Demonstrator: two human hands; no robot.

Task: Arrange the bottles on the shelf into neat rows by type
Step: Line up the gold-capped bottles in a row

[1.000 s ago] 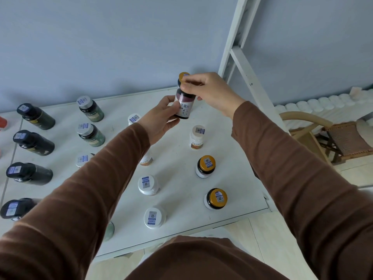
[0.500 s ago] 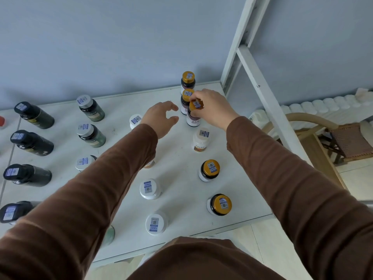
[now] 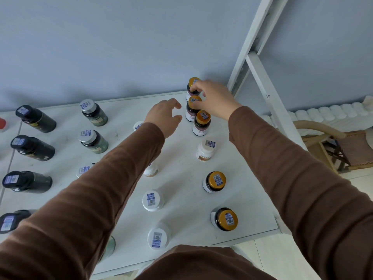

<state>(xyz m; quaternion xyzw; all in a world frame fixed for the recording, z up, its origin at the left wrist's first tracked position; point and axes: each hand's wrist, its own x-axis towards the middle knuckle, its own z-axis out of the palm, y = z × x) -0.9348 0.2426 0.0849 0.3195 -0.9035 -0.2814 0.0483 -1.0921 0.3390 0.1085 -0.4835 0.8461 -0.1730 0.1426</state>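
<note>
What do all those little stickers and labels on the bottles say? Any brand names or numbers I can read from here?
No text here can be read.
Blue-and-white stickers on the caps, for example on an orange cap and a white cap: a code square with small print, too small to read.
Side labels on the orange-capped bottle and the green bottle: blurred, unreadable.
The shelf itself bears no writing.
</note>
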